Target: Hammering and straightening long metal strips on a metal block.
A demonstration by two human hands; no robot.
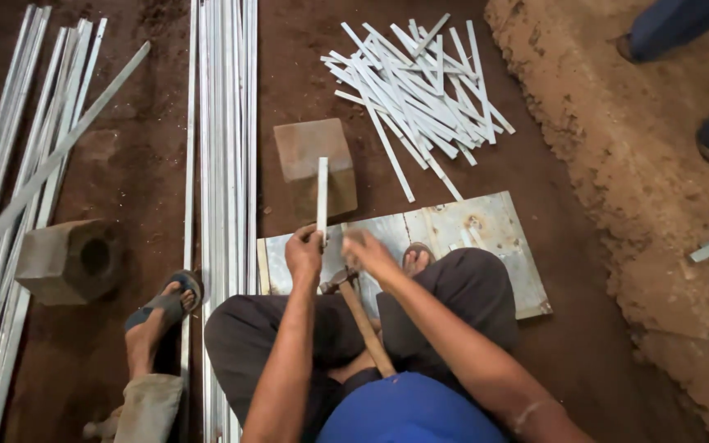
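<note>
A dark earthen floor fills the frame. At centre, a short flat grey metal strip (322,193) is gripped upright by the left hand (304,253) over a worn metal plate (486,230). The right hand (368,254), blurred, seems loosely closed above a wooden-handled hammer (363,316). Shaping appears underway; a firm grip on the hammer is judged needed.

I see a short, flat, pale metal strip (322,197) held nearly upright in my left hand (304,253), its lower end in the fist over a scuffed metal plate (486,226) lying flat on the dirt floor. A wooden-handled hammer (360,316) lies slanted across my lap, its dark head just under my right hand (368,253), which blurs beside the strip.
</note>
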